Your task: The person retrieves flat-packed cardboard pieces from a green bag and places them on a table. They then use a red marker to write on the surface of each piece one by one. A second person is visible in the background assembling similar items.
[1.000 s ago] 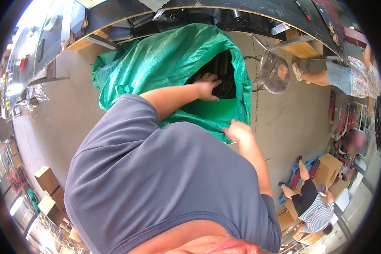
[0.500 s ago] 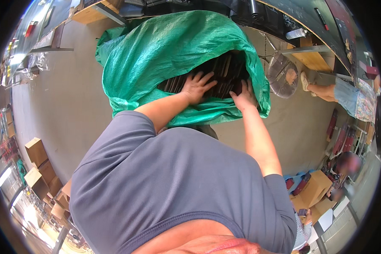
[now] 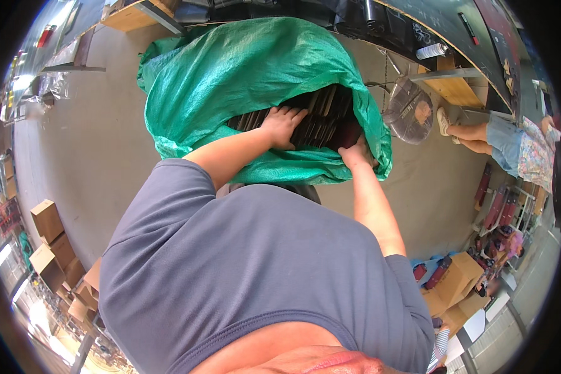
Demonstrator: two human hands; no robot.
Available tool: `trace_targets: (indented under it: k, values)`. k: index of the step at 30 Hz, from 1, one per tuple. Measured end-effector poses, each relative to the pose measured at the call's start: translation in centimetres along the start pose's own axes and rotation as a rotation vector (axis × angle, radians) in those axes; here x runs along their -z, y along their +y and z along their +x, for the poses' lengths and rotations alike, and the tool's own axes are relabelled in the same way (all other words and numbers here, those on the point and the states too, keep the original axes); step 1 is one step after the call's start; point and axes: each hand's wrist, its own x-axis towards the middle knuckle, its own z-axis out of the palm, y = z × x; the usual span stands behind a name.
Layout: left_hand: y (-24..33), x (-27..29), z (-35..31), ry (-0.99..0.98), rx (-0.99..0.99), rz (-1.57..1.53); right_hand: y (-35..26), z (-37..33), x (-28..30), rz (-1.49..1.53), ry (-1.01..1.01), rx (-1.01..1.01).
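A large green woven sack (image 3: 249,68) lies before me with its mouth turned toward me. Packed inside, many thin dark flat pieces (image 3: 321,121) stand on edge in rows; I cannot make out their kind. My left hand (image 3: 281,128) rests on the left part of these rows, fingers stretched over them and thumb apart. At the right end of the opening, my right hand (image 3: 357,154) reaches in beside a dark reddish surface (image 3: 347,132). Its thumb shows, while the other fingers are mostly hidden by the sack's edge.
A round stool with a plastic-wrapped seat (image 3: 410,111) stands right of the sack. A workbench (image 3: 448,53) with a spray can (image 3: 431,51) runs along the far side. Another person (image 3: 504,140) stands at the right. Cardboard boxes (image 3: 48,221) are stacked at left, others (image 3: 458,280) at lower right.
My left hand's fingers have drawn closer together, and it has shifted slightly left on the rows. The right hand sits a little lower, its fingers now more hidden.
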Motion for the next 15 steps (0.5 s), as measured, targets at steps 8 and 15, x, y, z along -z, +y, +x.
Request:
trace_targets:
  k: [8,15]
  values:
    - [-11.6,4.4,12.1,0.418,0.170,-0.593,-0.6,5.3,-4.9,0.057,0.056,0.322]
    - [-9.5,12.5,12.6,-0.043,0.419,-0.887,-4.9,3.7,-1.7,0.251,0.164,0.390]
